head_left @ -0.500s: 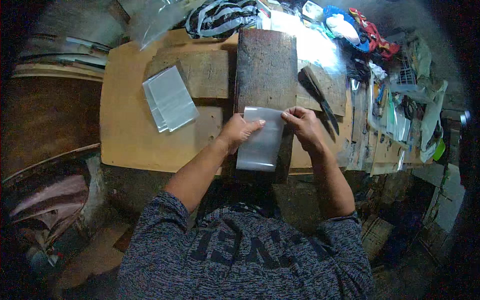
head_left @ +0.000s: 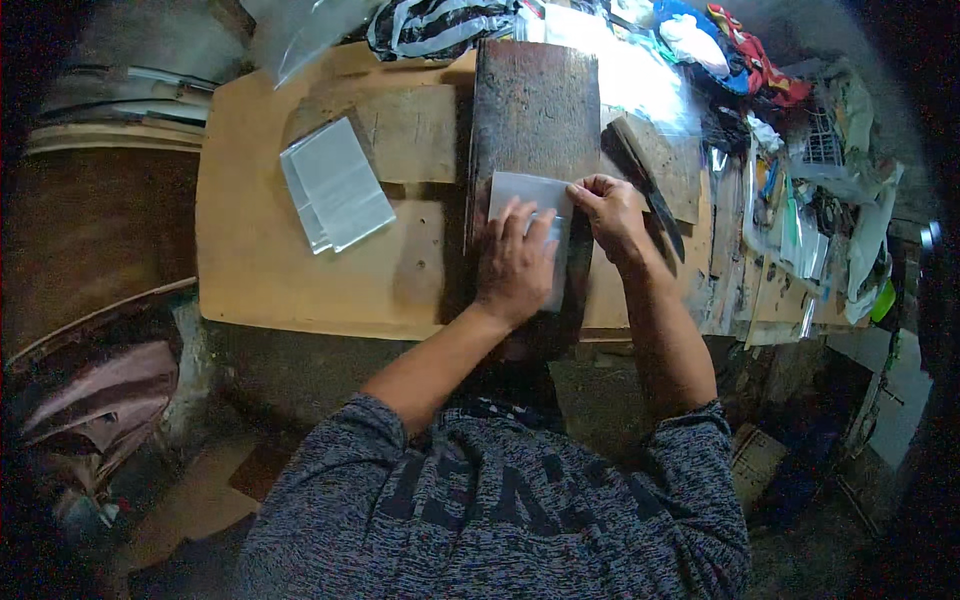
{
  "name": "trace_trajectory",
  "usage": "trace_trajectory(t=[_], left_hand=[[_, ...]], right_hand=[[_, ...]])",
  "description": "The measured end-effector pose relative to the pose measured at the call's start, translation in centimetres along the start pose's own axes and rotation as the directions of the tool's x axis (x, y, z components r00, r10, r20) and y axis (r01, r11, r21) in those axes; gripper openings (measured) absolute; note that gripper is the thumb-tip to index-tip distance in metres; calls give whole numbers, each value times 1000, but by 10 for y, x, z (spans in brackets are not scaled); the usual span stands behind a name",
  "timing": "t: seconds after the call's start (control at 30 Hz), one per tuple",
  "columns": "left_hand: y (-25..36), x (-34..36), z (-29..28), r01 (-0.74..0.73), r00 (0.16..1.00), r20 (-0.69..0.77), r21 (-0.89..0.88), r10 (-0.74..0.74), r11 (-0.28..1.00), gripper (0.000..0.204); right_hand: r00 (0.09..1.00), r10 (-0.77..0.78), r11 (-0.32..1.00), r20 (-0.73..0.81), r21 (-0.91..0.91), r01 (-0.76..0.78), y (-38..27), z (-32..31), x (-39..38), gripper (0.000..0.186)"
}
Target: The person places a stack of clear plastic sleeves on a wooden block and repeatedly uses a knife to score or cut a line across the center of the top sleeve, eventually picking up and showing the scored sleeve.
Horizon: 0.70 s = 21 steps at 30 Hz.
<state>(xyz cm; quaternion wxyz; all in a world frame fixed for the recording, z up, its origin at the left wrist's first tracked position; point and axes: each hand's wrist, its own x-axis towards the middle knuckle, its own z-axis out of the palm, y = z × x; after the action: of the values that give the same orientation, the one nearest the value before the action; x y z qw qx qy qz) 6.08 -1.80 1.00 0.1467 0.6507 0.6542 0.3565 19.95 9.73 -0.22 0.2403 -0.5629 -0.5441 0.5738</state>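
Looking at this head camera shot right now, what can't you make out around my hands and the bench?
All in the head view:
- Middle of the plastic sheet: covered by the left hand.
- Left palm: hidden beneath the back of that hand.
- Right fingertips under the sheet's corner: hidden by the right hand's own thumb and the sheet.
- Striped bag: cut off by the upper edge.
- Bench surface, upper right: washed out by glare.

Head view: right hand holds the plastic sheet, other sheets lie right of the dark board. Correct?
Wrong side: the other sheets lie left of the dark board, per the head view. The right hand does hold the plastic sheet.
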Motion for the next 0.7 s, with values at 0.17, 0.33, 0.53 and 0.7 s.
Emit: trace_trajectory(t=[0.17,0.33,0.53,0.7], left_hand=[[-10,-9,15,-94,995,49,236,84,967,44],[-12,-13,20,-115,993,68,330,98,937,45],[-12,-19,21,-142,988,108,415,107,899,50],[-12,-16,24,-131,990,95,381,102,915,52]], right_hand=[[998,-47,973,-50,-227,34,2,1,3,26],[984,-144,943,-104,-315,105,3,4,3,28],[992,-75,950,-100,-308,41,-4,3,3,29],[981,-165,920,-100,-375,116,-4,4,7,28]])
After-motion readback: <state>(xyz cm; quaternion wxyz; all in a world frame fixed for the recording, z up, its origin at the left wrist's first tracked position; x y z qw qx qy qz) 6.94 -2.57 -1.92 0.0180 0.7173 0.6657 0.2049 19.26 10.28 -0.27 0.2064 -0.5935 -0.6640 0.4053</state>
